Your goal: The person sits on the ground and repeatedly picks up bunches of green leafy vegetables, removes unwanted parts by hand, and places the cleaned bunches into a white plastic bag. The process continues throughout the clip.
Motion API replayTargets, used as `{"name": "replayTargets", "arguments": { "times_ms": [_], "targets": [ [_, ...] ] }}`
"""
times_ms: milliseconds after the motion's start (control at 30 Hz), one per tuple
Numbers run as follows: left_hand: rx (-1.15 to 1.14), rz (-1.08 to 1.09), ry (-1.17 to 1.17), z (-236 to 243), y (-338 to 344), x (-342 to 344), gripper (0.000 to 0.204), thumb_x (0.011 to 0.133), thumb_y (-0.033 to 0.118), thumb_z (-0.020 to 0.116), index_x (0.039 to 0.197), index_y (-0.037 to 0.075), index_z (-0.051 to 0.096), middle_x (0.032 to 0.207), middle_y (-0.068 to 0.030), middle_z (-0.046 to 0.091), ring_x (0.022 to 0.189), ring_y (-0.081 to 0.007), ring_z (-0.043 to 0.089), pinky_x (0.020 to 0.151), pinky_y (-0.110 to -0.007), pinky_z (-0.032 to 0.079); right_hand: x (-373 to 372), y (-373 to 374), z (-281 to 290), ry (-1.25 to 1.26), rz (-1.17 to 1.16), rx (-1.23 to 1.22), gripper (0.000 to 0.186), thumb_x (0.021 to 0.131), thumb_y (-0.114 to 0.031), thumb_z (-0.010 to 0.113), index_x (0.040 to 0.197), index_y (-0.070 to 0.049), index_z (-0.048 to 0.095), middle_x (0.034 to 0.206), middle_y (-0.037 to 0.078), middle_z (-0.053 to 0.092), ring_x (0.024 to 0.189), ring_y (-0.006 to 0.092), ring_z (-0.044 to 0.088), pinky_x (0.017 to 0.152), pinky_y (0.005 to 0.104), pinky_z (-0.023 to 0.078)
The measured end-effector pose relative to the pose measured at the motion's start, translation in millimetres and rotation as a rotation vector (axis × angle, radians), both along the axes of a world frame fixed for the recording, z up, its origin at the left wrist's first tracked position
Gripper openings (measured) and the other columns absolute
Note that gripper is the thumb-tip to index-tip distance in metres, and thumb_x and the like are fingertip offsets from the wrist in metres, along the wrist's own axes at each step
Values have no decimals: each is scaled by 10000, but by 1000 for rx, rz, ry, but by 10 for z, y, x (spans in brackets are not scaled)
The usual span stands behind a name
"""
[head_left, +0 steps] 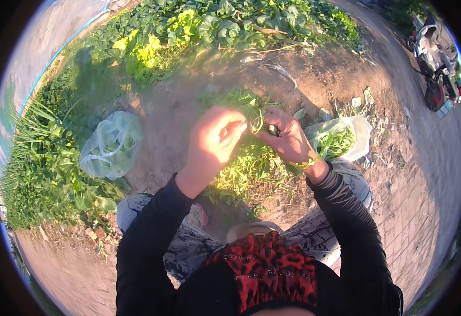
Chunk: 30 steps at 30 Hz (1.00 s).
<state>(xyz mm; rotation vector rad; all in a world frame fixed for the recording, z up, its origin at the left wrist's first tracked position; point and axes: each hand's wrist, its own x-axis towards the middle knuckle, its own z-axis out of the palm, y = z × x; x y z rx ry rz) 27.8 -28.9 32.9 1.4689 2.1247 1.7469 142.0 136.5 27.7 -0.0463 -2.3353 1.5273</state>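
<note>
A small bunch of leafy greens (256,108) is held in front of me at the middle of the view. My right hand (288,139) is closed on its stems, with some green stalks lying along the wrist. My left hand (214,139) has its fingers pinched at the left of the bunch; glare hides what is between them. Below both hands, low bright-green plants (243,176) grow in the soil. Just right of my right hand, an open plastic bag (336,142) holds cut greens.
Another translucent bag (109,150) with greens lies at the left beside dense plants (46,174). A vegetable bed (225,26) runs across the far side. A paved path (420,195) is at the right, with a dark wheeled vehicle (433,63) parked on it.
</note>
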Motion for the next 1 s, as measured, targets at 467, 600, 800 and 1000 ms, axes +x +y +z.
{"name": "replayTargets", "arguments": {
  "times_ms": [467, 600, 800, 1000],
  "targets": [
    [-137, 159, 366, -52, -10, 140, 117, 762, 90, 693, 834, 97, 601, 778, -56, 552, 608, -263, 560, 532, -355, 453, 39, -191, -36, -90, -86, 117, 165, 809, -25, 682, 974, -28, 666, 775, 5, 565, 699, 88, 492, 613, 265, 414],
    [-68, 145, 268, -78, 7, 156, 85, 788, 82, 671, 807, 78, 588, 729, -69, 542, 575, -266, 549, 519, -350, 437, 49, -209, -70, -62, -86, 62, 147, 816, -28, 687, 956, -7, 648, 786, 37, 577, 694, 112, 509, 637, 267, 427],
    [-177, 53, -41, -156, -1, 81, 81, 856, 95, 615, 808, 66, 557, 678, -105, 526, 560, -277, 537, 517, -356, 415, 52, -187, -110, -108, 67, -347, 125, 903, -99, 651, 1002, -28, 673, 806, -36, 558, 631, 25, 486, 561, 189, 411],
    [-247, 262, 49, -227, -90, -270, 147, 895, 179, 581, 818, 59, 548, 613, -129, 511, 564, -289, 544, 519, -394, 413, 109, -63, -45, -342, 107, -597, 194, 924, -178, 635, 1061, -46, 670, 925, -5, 644, 661, 37, 533, 588, 203, 455]
  ]
}}
